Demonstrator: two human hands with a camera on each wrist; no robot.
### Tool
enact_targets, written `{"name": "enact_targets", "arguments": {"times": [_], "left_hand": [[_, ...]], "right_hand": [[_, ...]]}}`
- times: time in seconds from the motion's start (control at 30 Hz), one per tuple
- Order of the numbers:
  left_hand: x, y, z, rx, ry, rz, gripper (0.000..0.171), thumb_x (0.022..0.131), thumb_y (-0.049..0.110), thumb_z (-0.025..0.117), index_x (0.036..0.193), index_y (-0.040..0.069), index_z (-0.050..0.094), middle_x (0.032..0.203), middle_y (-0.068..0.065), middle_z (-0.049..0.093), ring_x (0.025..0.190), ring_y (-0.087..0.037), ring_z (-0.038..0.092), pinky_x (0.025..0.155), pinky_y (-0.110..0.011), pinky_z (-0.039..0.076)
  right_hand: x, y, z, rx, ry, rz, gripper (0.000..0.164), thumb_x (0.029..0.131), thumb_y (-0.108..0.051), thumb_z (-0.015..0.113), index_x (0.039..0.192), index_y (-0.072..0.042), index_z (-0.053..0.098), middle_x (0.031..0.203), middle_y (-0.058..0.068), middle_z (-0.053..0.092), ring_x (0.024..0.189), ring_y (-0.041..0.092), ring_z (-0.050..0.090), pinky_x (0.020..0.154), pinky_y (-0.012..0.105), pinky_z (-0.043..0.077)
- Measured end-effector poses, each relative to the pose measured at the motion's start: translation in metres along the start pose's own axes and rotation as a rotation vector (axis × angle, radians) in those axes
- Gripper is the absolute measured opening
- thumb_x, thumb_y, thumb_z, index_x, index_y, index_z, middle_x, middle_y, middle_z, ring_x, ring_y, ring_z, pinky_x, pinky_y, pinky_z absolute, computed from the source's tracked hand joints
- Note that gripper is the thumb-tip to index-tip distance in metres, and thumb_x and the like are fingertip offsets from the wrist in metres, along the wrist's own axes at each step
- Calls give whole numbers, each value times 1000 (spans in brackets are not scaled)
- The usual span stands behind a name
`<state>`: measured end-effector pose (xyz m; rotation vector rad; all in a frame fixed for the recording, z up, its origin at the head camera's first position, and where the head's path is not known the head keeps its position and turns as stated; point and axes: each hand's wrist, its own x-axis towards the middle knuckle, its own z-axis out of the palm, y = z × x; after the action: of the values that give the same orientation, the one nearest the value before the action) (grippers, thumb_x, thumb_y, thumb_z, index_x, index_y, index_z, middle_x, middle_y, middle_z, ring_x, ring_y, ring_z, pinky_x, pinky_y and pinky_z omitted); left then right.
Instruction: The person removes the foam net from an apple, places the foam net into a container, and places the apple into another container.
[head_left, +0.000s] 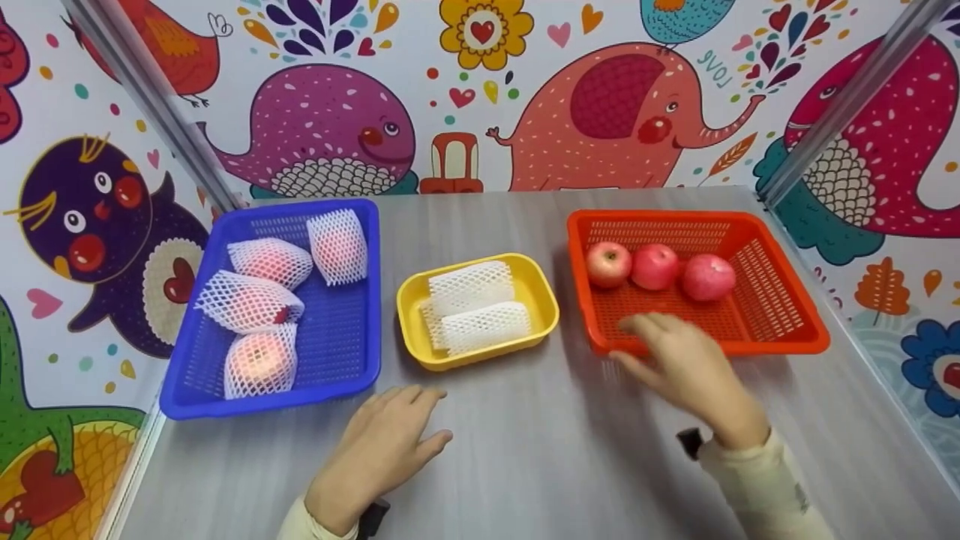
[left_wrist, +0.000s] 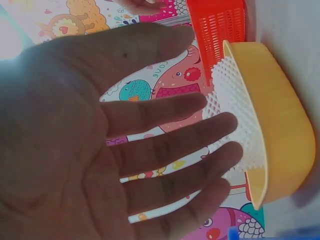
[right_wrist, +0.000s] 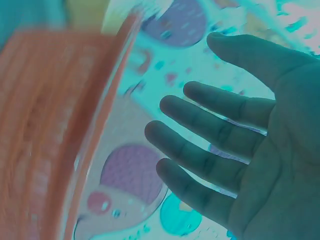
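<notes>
My left hand [head_left: 390,439] hovers in front of the blue basket and the yellow tray, fingers spread and nothing in it. The left wrist view shows its bare palm facing the yellow tray [left_wrist: 287,125]. My right hand [head_left: 686,367] is over the front rim of the red basket [head_left: 780,346], fingers extended and holding nothing. Inside that basket three apples, one of them a pinkish-red apple [head_left: 709,277], stand bare along the back. White foam net sleeves [head_left: 486,328] lie in the yellow tray between the baskets.
On the left a blue basket [head_left: 330,386] holds several net-wrapped fruits, such as a wrapped apple [head_left: 261,361] at its front. Printed cartoon panels [head_left: 465,97] with metal corner posts [head_left: 847,105] enclose the grey table [head_left: 517,442] at the back and sides.
</notes>
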<state>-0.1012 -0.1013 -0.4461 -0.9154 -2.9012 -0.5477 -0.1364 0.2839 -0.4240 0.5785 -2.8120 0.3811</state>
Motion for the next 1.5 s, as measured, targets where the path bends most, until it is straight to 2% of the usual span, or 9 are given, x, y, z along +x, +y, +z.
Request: {"name": "enact_targets", "arguments": {"times": [0.23,0.53,0.7,0.8,0.93,1.03,1.23,1.37,1.5], "left_hand": [[-1,1,0,-11,4,5,41,87,34,76,117,6,67,109,-8,70,100,-29,66,86,-46,52],[-1,0,-2,11,2,-5,41,87,32,77,118,7,67,111,-7,70,101,-29,65,87,-47,52],[5,-13,-19,82,116,25,39,87,34,76,113,6,67,104,-8,68,92,-29,65,76,-45,55],[25,-34,-46,114,132,-41,42,91,35,73,115,2,65,108,-15,66,95,-34,63,78,-48,55],[67,-76,-82,102,7,-254,54,96,36,65,130,-5,56,125,-26,58,112,-43,56,93,-58,48],[98,-114,-93,92,-44,-366,61,97,34,64,133,-12,50,128,-32,53,116,-48,52,96,-61,44],[141,-174,-77,29,-44,-492,54,93,32,65,117,-16,57,114,-35,58,101,-48,58,89,-61,47],[153,-197,-59,11,-69,-576,53,92,37,65,105,-14,63,110,-35,61,99,-49,59,84,-60,49],[157,-213,-40,8,-113,-658,65,90,42,64,116,-17,59,120,-39,57,108,-51,57,87,-59,50]], "right_hand": [[-28,-38,17,58,106,-119,36,80,-33,84,108,-15,70,100,-3,69,89,16,65,73,39,54],[-31,-41,24,77,113,-121,36,79,-32,85,108,-16,70,100,-4,68,89,16,65,72,38,54],[-34,-42,26,95,95,-127,36,79,-32,85,108,-16,70,100,-4,69,88,15,65,71,38,55],[-36,-41,26,112,93,-118,35,79,-30,85,108,-15,70,101,-4,69,88,15,65,72,38,55],[-39,-41,28,141,100,-106,34,80,-29,85,108,-16,70,101,-4,69,89,14,65,73,37,55],[-43,-40,31,170,93,-100,34,81,-28,84,108,-15,70,101,-3,69,90,12,65,74,36,55],[-49,-35,35,202,77,-58,33,81,-27,84,108,-15,70,101,-2,69,88,10,63,74,35,55],[-54,-34,37,189,75,-25,32,81,-28,84,107,-17,70,100,-3,69,86,9,63,72,34,55],[-60,-34,39,176,67,-2,31,81,-29,84,106,-20,69,100,-10,67,86,7,62,72,33,55]]}}
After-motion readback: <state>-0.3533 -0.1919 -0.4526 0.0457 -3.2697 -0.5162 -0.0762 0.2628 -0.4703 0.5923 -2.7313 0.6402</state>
